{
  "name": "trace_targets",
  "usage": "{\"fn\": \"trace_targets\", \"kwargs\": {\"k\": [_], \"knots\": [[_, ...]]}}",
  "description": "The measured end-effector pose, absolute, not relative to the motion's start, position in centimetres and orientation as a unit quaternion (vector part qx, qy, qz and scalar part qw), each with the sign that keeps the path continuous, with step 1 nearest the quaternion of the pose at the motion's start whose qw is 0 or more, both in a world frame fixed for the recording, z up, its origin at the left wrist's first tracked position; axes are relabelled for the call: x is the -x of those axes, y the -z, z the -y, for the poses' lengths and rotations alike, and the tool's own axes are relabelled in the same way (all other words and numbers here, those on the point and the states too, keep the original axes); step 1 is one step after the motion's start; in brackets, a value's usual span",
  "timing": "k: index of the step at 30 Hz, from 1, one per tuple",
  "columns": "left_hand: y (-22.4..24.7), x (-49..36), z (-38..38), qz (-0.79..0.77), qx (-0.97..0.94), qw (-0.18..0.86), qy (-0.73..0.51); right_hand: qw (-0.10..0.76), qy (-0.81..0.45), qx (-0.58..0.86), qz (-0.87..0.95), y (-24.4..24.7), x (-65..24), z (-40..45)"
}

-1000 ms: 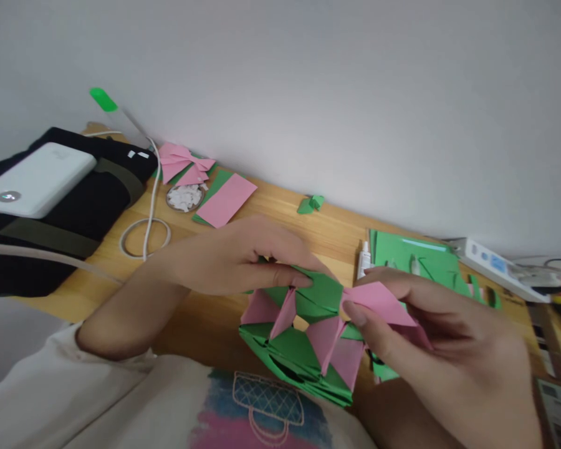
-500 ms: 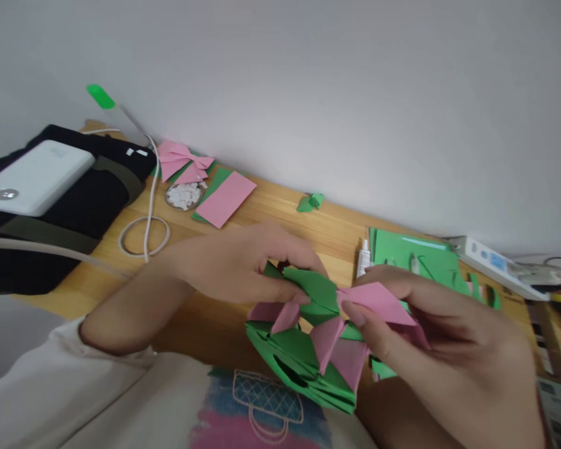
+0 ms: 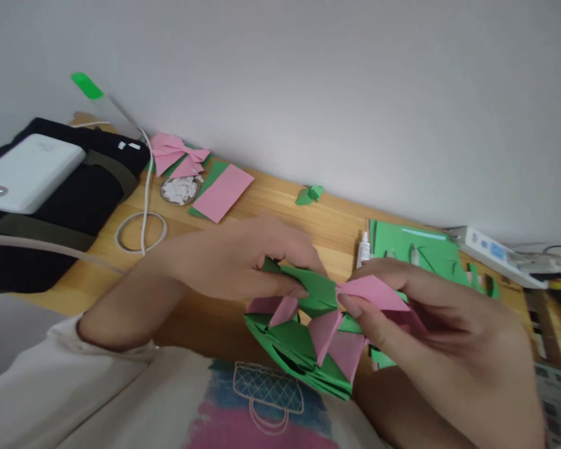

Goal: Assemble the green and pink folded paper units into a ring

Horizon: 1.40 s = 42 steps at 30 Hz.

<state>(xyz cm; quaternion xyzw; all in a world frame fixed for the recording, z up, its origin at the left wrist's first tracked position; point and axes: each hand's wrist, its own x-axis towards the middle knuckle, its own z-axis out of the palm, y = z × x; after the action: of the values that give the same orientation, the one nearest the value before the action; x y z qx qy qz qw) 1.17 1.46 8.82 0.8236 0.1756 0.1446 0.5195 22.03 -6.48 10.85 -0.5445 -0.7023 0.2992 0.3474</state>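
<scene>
Between my two hands is a folded paper piece (image 3: 303, 352) made of interlocked green and pink strips, held up in front of my shirt. My left hand (image 3: 257, 259) pinches a green flap at its upper left, thumb in front and fingers behind. With thumb and fingers my right hand (image 3: 430, 330) grips a pink flap (image 3: 374, 292) at the upper right. The two pinched flaps meet near the middle of the piece. Its lower part hangs down in layered green folds with pink triangles. Some right fingertips are hidden behind the paper.
On the wooden table (image 3: 271, 193) lie pink and green sheets (image 3: 223, 193), folded pink pieces (image 3: 175, 153), a dish of white bits (image 3: 180, 190), a small green fold (image 3: 310, 194), a glue tube (image 3: 363, 249), green paper (image 3: 414, 246) and a power strip (image 3: 498, 254). A white power bank (image 3: 32, 171) rests on a black bag (image 3: 112, 156).
The camera view has shifted slightly. The paper piece tilts a little, its lower edge now higher in view. Both hands keep their hold on the same flaps.
</scene>
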Motion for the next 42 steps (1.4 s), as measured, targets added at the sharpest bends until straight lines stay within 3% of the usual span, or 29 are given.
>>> {"fn": "trace_targets", "kwargs": {"k": [9, 16, 23, 42], "knots": [[-9.4, -1.4, -1.3, -0.224, -0.809, 0.527, -0.132, 0.336, -0.306, 0.552, 0.699, -10.9, -21.9, 6.2], [-9.0, -1.6, -1.5, -0.273, -0.759, 0.578, -0.123, 0.279, -0.326, 0.527, 0.734, -10.3, -22.2, 5.6], [-8.9, -1.9, -1.4, -0.321, -0.764, 0.550, -0.107, 0.240, -0.380, 0.530, 0.719, -9.0, -22.5, 4.7], [-7.8, -2.1, -2.0, -0.373, -0.739, 0.551, -0.104, 0.278, -0.311, 0.564, 0.713, -8.1, -22.0, 3.7]]}}
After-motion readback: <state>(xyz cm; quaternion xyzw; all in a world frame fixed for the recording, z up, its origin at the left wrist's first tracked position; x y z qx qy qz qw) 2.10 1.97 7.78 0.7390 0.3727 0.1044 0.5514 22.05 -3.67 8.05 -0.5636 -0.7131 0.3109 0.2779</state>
